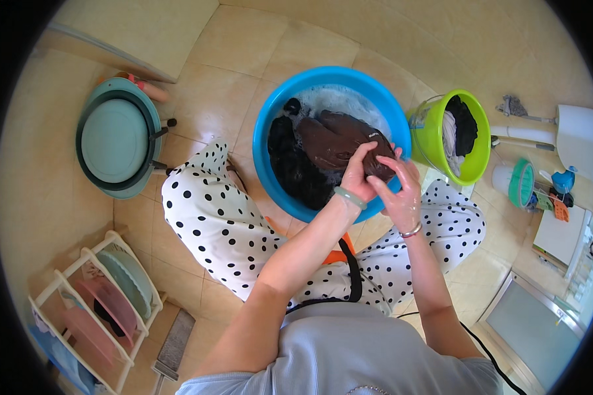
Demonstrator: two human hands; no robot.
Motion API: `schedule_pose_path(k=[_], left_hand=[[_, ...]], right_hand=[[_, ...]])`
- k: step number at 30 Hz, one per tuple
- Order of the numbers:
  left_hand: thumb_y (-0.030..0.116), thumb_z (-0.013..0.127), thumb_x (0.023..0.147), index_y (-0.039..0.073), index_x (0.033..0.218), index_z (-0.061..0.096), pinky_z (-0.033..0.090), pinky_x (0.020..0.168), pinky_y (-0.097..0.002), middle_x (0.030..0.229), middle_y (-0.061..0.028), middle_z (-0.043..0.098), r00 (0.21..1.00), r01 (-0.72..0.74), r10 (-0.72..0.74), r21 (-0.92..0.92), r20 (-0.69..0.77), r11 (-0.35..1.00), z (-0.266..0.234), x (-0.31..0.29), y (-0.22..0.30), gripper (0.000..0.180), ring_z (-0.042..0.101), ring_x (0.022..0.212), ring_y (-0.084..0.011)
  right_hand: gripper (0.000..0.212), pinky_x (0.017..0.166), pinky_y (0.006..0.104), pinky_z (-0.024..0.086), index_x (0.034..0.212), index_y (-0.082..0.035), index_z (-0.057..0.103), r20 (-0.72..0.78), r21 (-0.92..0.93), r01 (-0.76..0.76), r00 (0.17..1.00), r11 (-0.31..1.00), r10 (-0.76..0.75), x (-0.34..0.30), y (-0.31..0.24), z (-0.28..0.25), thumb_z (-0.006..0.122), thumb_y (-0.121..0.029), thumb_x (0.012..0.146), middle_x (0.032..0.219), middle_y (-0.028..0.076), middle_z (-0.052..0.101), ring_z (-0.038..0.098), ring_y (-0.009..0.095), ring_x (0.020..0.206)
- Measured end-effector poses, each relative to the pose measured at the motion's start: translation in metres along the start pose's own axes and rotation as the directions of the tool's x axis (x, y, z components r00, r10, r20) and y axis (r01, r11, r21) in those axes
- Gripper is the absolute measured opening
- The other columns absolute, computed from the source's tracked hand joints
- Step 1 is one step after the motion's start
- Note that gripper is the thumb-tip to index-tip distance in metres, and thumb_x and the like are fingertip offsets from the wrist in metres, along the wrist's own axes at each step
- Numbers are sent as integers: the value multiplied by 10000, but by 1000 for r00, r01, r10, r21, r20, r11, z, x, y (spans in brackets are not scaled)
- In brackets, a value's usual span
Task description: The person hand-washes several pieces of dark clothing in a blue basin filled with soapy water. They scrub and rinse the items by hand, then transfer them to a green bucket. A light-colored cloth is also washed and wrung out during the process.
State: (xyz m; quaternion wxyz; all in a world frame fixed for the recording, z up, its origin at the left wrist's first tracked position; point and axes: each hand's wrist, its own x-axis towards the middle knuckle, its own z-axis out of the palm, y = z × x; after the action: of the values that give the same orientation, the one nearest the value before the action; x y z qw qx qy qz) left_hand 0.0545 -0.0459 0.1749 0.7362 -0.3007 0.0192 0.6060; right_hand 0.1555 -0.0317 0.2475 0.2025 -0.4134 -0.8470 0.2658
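Note:
A wet brown garment (339, 139) is bunched over the right side of a round blue basin (262, 141). My left hand (360, 172), with a pale green bangle at its wrist, has its fingers closed round the garment's near end. Facing it, my right hand (402, 187) curls thumb and fingers about the same end; suds cling to its skin. The rest of the cloth trails into the basin, beside soaked black clothing (295, 171) and white foam (349, 99). My palms hide part of the gripped fabric.
Right of the basin, a lime-green bucket (435, 141) holds dark and pale cloth. Collapsible teal basins (115, 141) lean at the left wall. A white rack (72, 280) of basins and a brush head (176, 339) are at lower left. My polka-dot trouser legs flank the blue basin.

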Motion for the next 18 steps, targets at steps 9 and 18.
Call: schedule_pose_path(k=[9, 18], left_hand=[[88, 588, 832, 26, 1043, 544, 445, 958, -396, 975, -48, 598, 990, 93, -40, -418, 134, 904, 46, -24, -24, 224, 597, 888, -166], [207, 624, 881, 101, 1114, 527, 472, 699, -269, 988, -21, 558, 959, 284, -262, -430, 111, 857, 14, -66, -16, 274, 542, 778, -107]], right_hand=[[711, 1026, 547, 340, 1425, -12, 238, 517, 808, -418, 841, -416, 159, -24, 43, 57, 402, -511, 945, 1465, 203, 298, 320, 346, 1342], [746, 1051, 467, 356, 1394, -3, 301, 416, 690, -263, 907, -675, 71, 25, -12, 72, 596, -415, 846, 1403, 245, 307, 390, 348, 1247]])
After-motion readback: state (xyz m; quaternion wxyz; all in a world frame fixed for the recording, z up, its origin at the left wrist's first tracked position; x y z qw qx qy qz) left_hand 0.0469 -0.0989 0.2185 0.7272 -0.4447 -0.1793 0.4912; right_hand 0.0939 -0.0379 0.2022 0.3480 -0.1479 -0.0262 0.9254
